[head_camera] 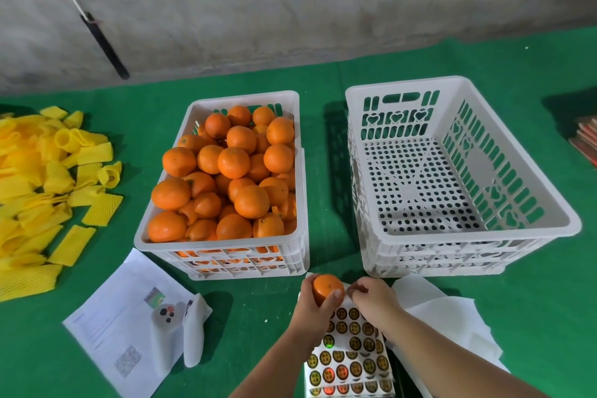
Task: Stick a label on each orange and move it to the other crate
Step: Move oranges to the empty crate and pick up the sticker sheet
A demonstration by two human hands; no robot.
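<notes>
While left hand (315, 302) grips orange (326, 287), right crate (458, 236) gapes.

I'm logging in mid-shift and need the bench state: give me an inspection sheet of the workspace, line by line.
Surface: green cloth covers the table.
Job's things: left crate heaped with oranges; right crate holds nothing; held orange near the front edge; label sheet of round stickers under the hands.
Clutter: yellow foam nets piled at left; printed paper with a white controller on it; white sheets at right; reddish stack at the far right edge.
Grips: left hand holds the orange; right hand has its fingertips pinched together beside the orange, a label not discernible.
Cables: nothing seen.
Surroundings: grey wall; a white-handled tool leans against it.
</notes>
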